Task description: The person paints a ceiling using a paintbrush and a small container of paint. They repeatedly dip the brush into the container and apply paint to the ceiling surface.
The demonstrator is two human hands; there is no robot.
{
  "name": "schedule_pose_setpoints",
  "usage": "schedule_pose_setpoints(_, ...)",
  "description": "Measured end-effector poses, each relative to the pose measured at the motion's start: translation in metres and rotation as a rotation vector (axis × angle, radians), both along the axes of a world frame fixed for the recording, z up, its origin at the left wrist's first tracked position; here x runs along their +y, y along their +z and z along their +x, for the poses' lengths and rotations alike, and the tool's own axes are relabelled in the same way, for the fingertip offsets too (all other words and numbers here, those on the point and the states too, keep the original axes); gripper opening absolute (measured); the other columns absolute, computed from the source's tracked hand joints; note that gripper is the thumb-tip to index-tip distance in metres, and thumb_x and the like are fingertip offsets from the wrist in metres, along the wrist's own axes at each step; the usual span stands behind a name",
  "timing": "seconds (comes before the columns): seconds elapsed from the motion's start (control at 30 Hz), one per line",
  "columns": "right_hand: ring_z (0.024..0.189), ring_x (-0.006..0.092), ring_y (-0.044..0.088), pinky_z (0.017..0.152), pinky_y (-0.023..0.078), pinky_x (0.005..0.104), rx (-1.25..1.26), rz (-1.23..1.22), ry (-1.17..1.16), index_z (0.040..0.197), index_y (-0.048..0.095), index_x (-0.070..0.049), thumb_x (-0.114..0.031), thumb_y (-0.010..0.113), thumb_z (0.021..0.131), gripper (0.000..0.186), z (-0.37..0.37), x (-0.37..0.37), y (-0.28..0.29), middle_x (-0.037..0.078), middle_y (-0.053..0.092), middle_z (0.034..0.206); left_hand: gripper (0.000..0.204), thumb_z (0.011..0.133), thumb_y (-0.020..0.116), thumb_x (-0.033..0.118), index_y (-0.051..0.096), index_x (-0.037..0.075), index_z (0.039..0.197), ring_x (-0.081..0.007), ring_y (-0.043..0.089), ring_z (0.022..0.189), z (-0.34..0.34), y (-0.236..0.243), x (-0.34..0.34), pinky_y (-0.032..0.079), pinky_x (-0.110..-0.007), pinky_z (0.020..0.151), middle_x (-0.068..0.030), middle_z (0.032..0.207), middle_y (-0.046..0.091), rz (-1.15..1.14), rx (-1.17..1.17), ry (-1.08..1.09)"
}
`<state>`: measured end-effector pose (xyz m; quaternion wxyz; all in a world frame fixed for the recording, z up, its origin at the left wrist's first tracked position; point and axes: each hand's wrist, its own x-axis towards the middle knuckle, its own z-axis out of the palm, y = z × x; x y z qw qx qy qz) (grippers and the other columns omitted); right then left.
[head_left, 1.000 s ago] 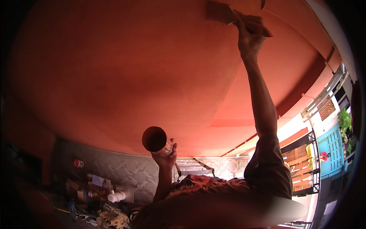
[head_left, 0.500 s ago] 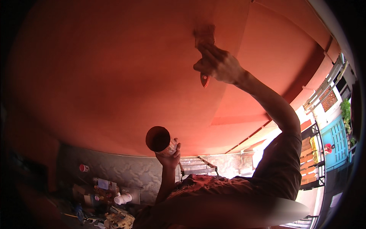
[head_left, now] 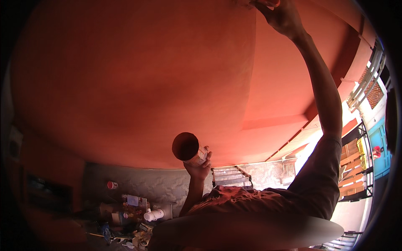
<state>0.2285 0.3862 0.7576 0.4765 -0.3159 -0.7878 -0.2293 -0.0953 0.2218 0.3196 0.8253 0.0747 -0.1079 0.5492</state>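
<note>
My left hand [head_left: 200, 168] is wrapped round a cylindrical paint can [head_left: 195, 155], held low in front of the red-orange wall [head_left: 138, 79]. The can's round mouth faces up and looks dark, so its contents cannot be made out. At the top edge of the picture, my right hand [head_left: 285, 20] grips a paintbrush [head_left: 273, 3] with a red handle. Most of the brush is cut off by the picture's edge or hidden by the fingers. My right arm is stretched far up along the wall.
A ladder [head_left: 230, 176] stands below, beside my body. Down at the left lie a red-and-white bucket [head_left: 112, 185], a white jug [head_left: 153, 215] and assorted clutter on the floor. A black metal railing [head_left: 368, 180] and wooden slats [head_left: 351, 167] stand at the right.
My right hand has moved up and to the right with the paintbrush, to the picture's top edge. The view has shifted a little; the can now appears slightly further right and higher.
</note>
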Motion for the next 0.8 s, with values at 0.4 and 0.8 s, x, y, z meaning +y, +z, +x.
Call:
schedule_pose_setpoints(0.4,0.109,0.0352,0.07,0.086,0.063,0.039,-0.563,-0.063,-0.057,0.082,0.053,-0.017,-0.027,0.071,0.079,0.021,0.009,-0.022,-0.251,0.02,0.066,0.114,0.062,0.094,0.058,0.054,0.053,0.01,0.138,-0.0299,0.05,0.093,0.026,0.017,-0.003,0.053,-0.027,0.055,-0.0199,0.122,0.054,-0.097,0.061,0.027)
schedule_pose_setpoints(0.8,0.074,0.0202,0.068,0.064,0.054,0.0359,0.03,-0.485,0.065,0.09,0.064,-0.014,-0.015,0.066,0.092,0.003,0.047,0.008,-0.086,0.003,0.072,0.09,0.066,0.093,0.067,0.045,0.053,0.007,0.144,-0.0277,0.049,0.093,0.042,0.014,-0.012,0.052,-0.024,0.057,-0.021,0.128,0.055,-0.024,0.065,0.058)
